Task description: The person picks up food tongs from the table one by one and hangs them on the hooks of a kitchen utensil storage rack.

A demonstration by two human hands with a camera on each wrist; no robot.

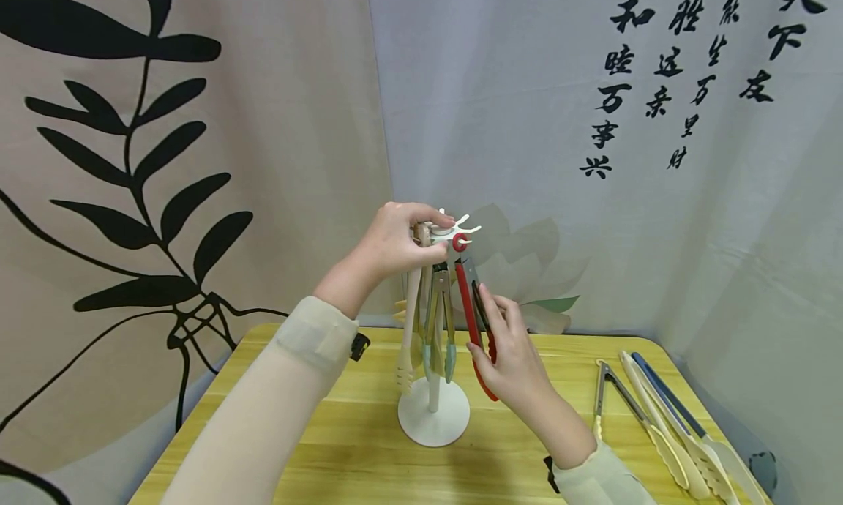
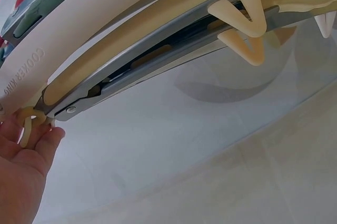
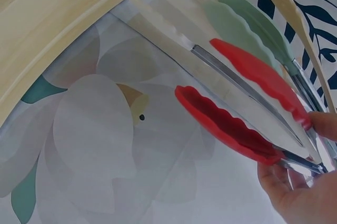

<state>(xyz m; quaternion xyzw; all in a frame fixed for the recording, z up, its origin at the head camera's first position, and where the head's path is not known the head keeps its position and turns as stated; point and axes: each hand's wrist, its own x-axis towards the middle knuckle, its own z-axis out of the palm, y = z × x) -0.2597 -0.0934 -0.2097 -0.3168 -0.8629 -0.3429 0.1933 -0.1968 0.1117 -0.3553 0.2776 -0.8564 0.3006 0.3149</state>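
Observation:
A white utensil stand [image 1: 454, 230] with hooks at its top rises from a round base [image 1: 421, 423] on the table. My left hand [image 1: 403, 234] grips its top between thumb and fingers. Red-tipped tongs [image 1: 469, 300] tilt at its right side, with their red hanging ring [image 1: 459, 243] at a hook. My right hand [image 1: 516, 358] holds these tongs low down; the right wrist view shows fingers and thumb by the red scalloped tips [image 3: 226, 124]. Green-tipped tongs [image 1: 451, 358] and cream tongs [image 1: 405, 344] hang from the stand. The left wrist view shows yellow-handled tongs [image 2: 147, 39] hanging beside pale ones.
At the right of the wooden table [image 1: 349, 446] lie spread cream-tipped tongs [image 1: 635, 402], pale tongs [image 1: 658, 410] and blue-handled tongs [image 1: 672, 395]. A printed curtain [image 1: 500, 110] hangs behind the table's back edge.

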